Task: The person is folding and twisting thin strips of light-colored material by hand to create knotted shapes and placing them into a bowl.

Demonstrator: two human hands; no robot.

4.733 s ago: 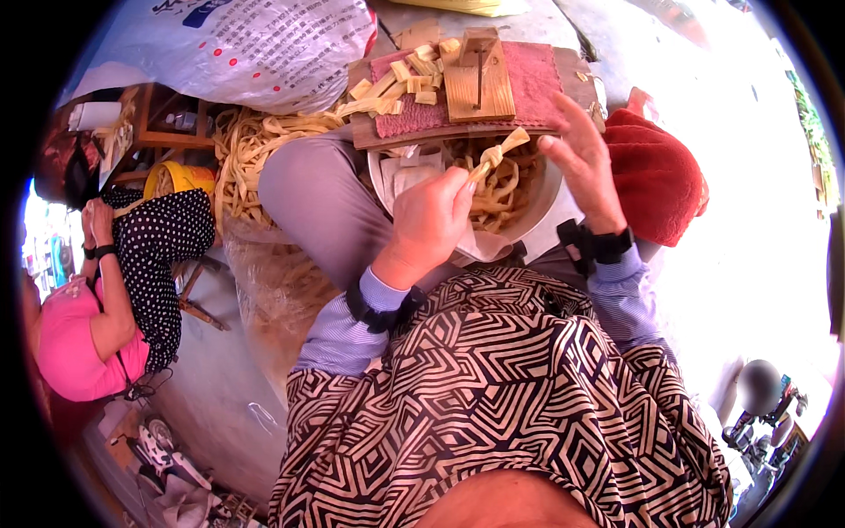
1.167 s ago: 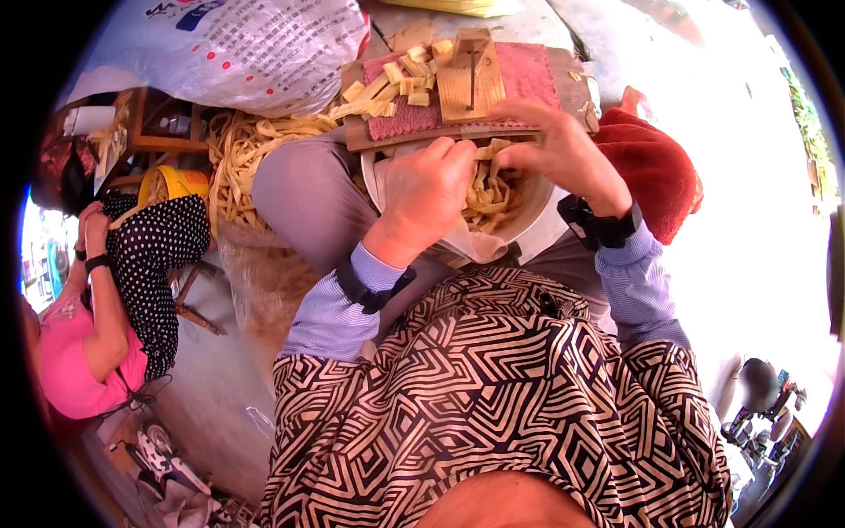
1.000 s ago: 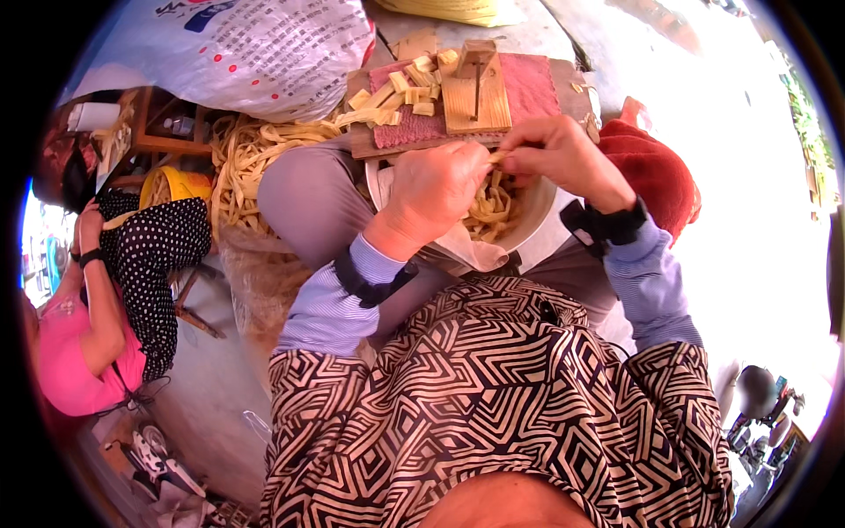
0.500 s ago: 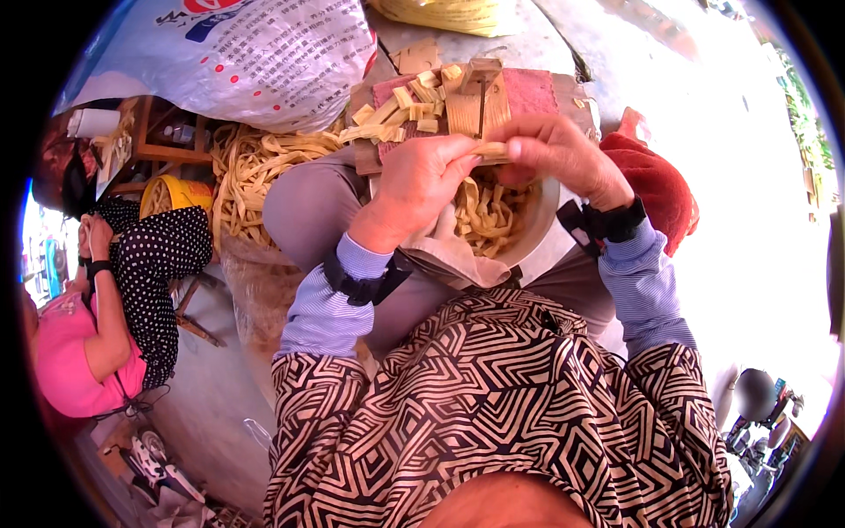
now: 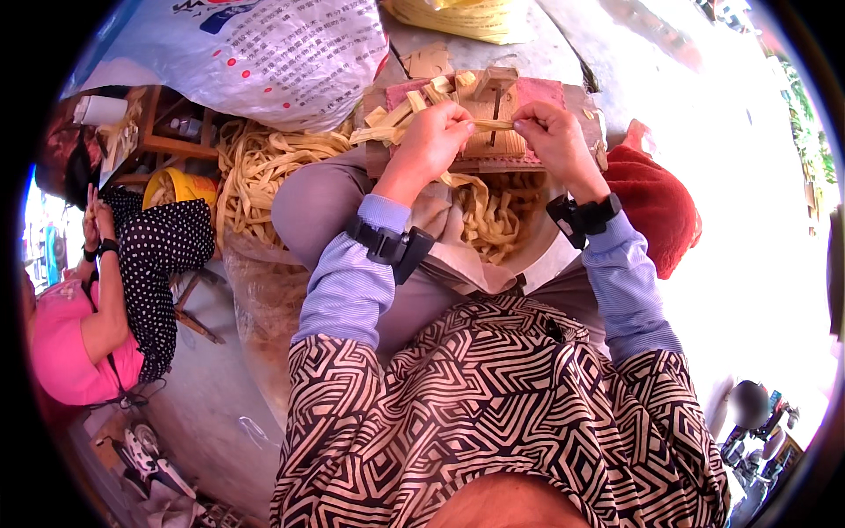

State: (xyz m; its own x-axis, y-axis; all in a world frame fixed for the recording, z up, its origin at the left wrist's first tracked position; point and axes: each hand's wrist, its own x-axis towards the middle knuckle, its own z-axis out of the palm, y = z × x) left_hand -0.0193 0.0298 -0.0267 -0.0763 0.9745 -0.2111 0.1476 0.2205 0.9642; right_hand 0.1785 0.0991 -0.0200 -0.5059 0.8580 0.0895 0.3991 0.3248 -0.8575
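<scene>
A pale yellow, flat fibrous strip [image 5: 491, 125] is stretched sideways between my two hands. The fingers of my left hand [image 5: 433, 141] pinch its left part, and my right hand [image 5: 556, 141] pinches the right end. The strip crosses over a wooden block [image 5: 509, 143], touching or just above a thin upright dark piece [image 5: 496, 104] that looks like a blade. Beneath the block lies a wooden board [image 5: 572, 110] with reddish cloth [image 5: 539, 91]. Short cut pieces [image 5: 400, 114] of the same material are heaped left of the block, partly behind my left hand.
Below the board, a pale bowl [image 5: 547, 238] holds long strips [image 5: 493, 216]. More strips [image 5: 251, 180] are piled to the left, near a large printed sack [image 5: 299, 62]. A red cloth [image 5: 651, 207] covers my right knee. Another person [image 5: 97, 326] sits at left beside a yellow bucket [image 5: 189, 187].
Both hands have moved away from my body, up over the block. My right hand, looser before, now pinches the strip's end, and the strip is drawn out straight.
</scene>
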